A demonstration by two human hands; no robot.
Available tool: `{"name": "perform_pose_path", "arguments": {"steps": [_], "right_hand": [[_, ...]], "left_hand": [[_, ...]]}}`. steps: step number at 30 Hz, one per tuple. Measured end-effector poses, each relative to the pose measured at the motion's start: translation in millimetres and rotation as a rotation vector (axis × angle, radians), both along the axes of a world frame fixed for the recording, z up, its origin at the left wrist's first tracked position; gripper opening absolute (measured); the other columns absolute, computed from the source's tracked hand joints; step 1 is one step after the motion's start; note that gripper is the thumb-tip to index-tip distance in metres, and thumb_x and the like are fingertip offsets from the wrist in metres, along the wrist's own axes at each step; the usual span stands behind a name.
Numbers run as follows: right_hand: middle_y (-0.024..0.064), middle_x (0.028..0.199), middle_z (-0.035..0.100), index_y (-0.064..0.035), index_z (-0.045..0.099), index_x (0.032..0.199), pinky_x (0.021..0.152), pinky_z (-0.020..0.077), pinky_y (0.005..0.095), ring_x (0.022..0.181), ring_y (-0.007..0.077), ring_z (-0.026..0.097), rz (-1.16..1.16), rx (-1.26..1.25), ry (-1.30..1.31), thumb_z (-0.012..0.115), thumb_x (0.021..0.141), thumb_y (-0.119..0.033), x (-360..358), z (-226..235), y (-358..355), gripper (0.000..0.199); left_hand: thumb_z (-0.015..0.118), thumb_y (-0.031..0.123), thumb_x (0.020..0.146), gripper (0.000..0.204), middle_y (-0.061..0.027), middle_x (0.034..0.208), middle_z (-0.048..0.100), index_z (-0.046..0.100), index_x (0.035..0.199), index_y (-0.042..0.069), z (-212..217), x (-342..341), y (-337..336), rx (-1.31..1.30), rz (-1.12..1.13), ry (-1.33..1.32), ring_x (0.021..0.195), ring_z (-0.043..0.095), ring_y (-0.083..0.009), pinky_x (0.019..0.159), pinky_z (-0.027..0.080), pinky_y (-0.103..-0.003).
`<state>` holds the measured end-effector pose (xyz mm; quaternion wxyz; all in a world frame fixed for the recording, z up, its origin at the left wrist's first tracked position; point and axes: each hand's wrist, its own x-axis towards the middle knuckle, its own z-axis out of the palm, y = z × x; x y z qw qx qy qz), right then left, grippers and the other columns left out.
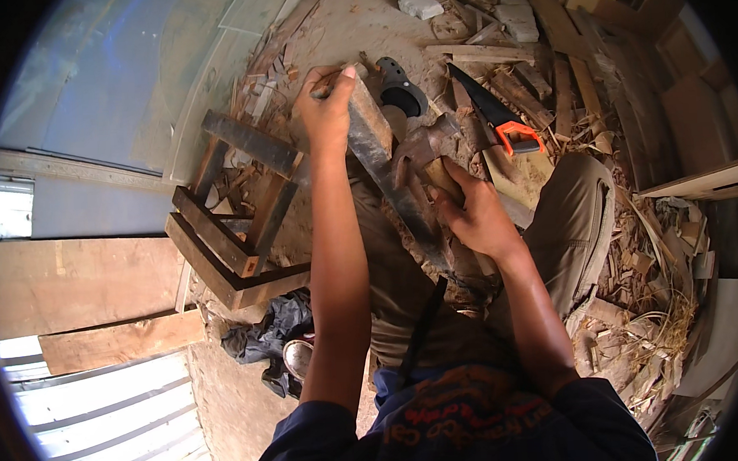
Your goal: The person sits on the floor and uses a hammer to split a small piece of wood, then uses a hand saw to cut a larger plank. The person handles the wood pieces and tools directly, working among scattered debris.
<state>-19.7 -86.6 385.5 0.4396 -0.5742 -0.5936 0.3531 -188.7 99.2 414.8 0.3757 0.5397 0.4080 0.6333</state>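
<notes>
My left hand (327, 107) is closed around the far end of a dark, worn length of wood (370, 139), which slants from upper left down between my legs. In my right hand (478, 215) is a hammer (417, 149), gripped by its wooden handle close below the head. The rusty brown hammer head lies over the middle of the wood. Whether it touches the wood, I cannot tell. A grey clog (401, 88) shows just beyond the wood.
A wooden frame (211, 247) stands to my left, beside a dark crumpled cloth (270, 336). Ahead on the right lies a handsaw (496, 111) with an orange and black handle. Scrap wood (545, 96) and shavings (640, 300) litter the right side. Pale blocks (420, 4) rest farther off.
</notes>
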Motion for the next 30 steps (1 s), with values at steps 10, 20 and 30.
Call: {"name": "perform_pose_path", "arguments": {"steps": [10, 20, 30], "right_hand": [[0.0146, 0.078, 0.064, 0.0083, 0.058, 0.113, 0.067, 0.05, 0.0323, 0.072, 0.0169, 0.063, 0.145, -0.063, -0.003, 0.062, 0.09, -0.007, -25, -41, -18, 0.028], [0.0021, 0.065, 0.055, 0.0017, 0.06, 0.1, 0.045, 0.0406, 0.0271, 0.05, 0.0082, 0.051, -0.085, -0.278, 0.451, 0.059, 0.093, -0.008, 0, -30, -1, 0.012], [0.0008, 0.068, 0.055, 0.0012, 0.06, 0.092, 0.044, 0.0398, 0.0266, 0.051, 0.0079, 0.05, -0.085, -0.337, 0.531, 0.06, 0.096, -0.014, 19, 6, 2, 0.015]], "left_hand": [[0.082, 0.029, 0.077, 0.041, -0.0117, 0.092, 0.067, 0.066, 0.093, -0.006, 1, 26, 20, -0.094, 0.282, 0.266, 0.092, 0.061, -0.0184, 0.085, 0.046, -0.032], [0.08, 0.015, 0.08, 0.027, -0.0084, 0.085, 0.068, 0.064, 0.09, -0.004, 1, 1, 3, -0.017, 0.077, 0.065, 0.076, 0.06, -0.0127, 0.071, 0.049, -0.029], [0.081, 0.018, 0.08, 0.026, -0.0057, 0.084, 0.067, 0.065, 0.089, -0.001, 7, 25, -9, 0.009, -0.121, 0.003, 0.076, 0.06, -0.0112, 0.07, 0.049, -0.028]]}}
